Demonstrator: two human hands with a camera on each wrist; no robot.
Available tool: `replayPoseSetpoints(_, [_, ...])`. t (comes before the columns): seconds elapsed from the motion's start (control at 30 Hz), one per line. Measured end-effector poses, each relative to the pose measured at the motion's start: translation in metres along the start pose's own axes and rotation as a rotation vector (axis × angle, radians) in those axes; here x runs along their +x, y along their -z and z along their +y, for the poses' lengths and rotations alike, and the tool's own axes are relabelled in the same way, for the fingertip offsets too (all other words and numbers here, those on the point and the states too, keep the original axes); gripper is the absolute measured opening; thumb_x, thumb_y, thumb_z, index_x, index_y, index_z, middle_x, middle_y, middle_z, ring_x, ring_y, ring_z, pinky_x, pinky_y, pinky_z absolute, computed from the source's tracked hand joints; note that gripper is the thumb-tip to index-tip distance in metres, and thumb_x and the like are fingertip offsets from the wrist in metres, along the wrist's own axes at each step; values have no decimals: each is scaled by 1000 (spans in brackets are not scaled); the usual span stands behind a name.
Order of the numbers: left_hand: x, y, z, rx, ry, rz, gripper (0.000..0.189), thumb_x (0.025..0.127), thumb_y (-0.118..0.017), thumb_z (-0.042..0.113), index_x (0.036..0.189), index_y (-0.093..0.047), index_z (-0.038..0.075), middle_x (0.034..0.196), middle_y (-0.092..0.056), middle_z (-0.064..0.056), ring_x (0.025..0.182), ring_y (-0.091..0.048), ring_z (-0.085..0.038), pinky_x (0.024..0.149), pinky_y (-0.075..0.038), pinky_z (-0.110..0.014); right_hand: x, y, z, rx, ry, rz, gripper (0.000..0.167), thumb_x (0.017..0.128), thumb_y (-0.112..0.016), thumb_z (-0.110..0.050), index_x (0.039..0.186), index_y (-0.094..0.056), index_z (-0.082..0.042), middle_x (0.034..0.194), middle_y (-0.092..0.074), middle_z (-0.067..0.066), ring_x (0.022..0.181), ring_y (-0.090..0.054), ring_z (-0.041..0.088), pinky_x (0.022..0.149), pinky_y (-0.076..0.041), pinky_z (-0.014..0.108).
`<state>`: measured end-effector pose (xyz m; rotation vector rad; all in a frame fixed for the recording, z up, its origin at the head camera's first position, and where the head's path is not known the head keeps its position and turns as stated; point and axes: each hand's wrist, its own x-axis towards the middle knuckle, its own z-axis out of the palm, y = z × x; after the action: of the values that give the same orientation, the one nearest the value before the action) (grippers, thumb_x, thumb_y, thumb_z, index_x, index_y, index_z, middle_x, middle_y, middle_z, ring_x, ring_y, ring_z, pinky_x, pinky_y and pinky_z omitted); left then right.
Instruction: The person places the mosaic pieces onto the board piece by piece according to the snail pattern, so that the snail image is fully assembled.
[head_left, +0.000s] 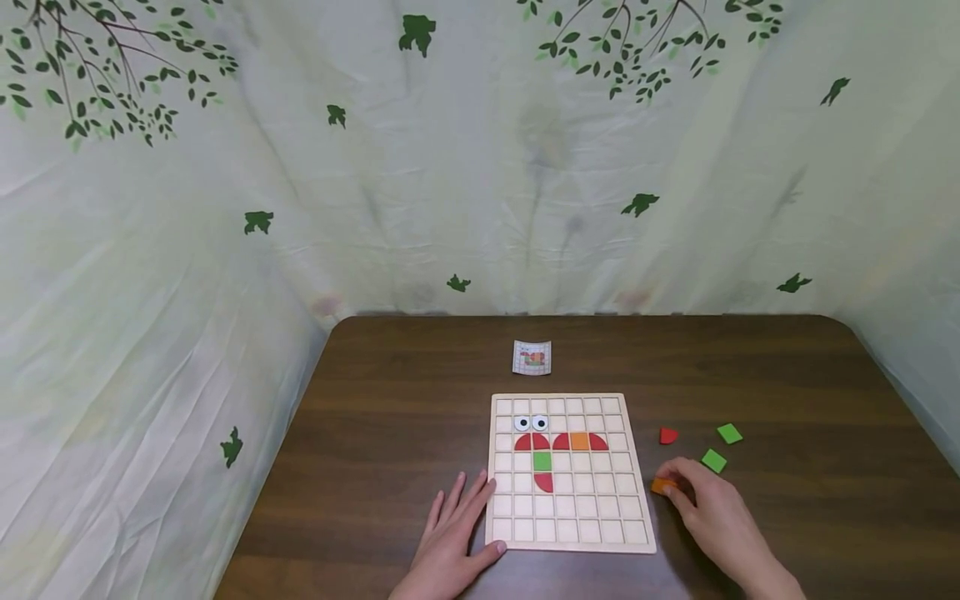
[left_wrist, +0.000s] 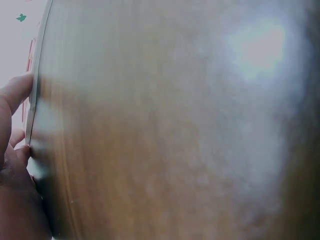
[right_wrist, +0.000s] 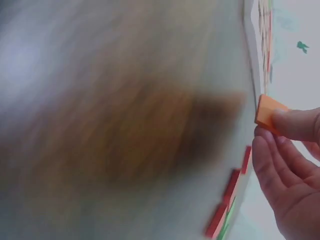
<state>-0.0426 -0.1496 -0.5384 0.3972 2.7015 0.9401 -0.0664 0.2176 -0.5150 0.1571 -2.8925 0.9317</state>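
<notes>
My right hand (head_left: 718,514) pinches an orange square tile (right_wrist: 267,113) between thumb and fingers, just off the right side of a pale wooden grid board (head_left: 606,507). On the board sit two googly-eye pieces (head_left: 531,423), several red curved pieces (head_left: 543,482), an orange square (head_left: 580,442) and a green square (head_left: 542,462). My left hand (head_left: 455,542) lies with fingers spread against the board's left edge, its thumb at the near left corner. In the left wrist view, fingers (left_wrist: 19,89) touch the board's rim.
Right of the board lie a red curved piece (head_left: 668,436) and two green squares, one farther off (head_left: 730,432) and one close beyond the right hand (head_left: 714,460). A small printed card (head_left: 532,357) lies behind the board on the dark wooden table (head_left: 390,417). A leaf-patterned curtain (head_left: 480,167) hangs behind.
</notes>
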Motion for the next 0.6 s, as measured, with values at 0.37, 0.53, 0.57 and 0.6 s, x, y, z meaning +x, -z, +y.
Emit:
replayPoseSetpoints(0.37, [-3, -1, -1, -5, -31, 28, 76, 88, -68, 46, 153, -36, 22, 161, -25, 3, 148, -11, -32, 111, -2, -57, 20, -17, -37, 241, -46, -52, 26, 81, -78, -2, 95, -68, -21, 86, -65, -12, 81, -59, 9, 72, -52, 27])
replayPoseSetpoints(0.53, [-3, -1, -1, -13, -32, 31, 76, 88, -68, 46, 153, -36, 24, 161, -25, 4, 148, -11, -32, 111, -2, -57, 29, -28, -47, 264, -20, -85, 25, 80, -79, -3, 91, -71, -24, 84, -65, -15, 79, -59, 7, 72, -51, 26])
replayPoseSetpoints(0.57, [-3, -1, -1, -14, -33, 31, 76, 88, -68, 46, 153, -36, 24, 161, -25, 4, 148, -11, -32, 111, -2, -57, 31, -30, -48, 264, -16, -87, 25, 80, -80, -3, 91, -72, -24, 84, -65, -15, 79, -59, 7, 72, -51, 26])
replayPoseSetpoints(0.6, [-3, -1, -1, -14, -34, 31, 76, 88, -68, 46, 153, -36, 24, 161, -25, 4, 148, -11, -32, 111, -2, -58, 33, -31, -49, 264, -13, -89, 25, 80, -80, -2, 90, -72, -23, 84, -65, -15, 79, -59, 7, 73, -52, 26])
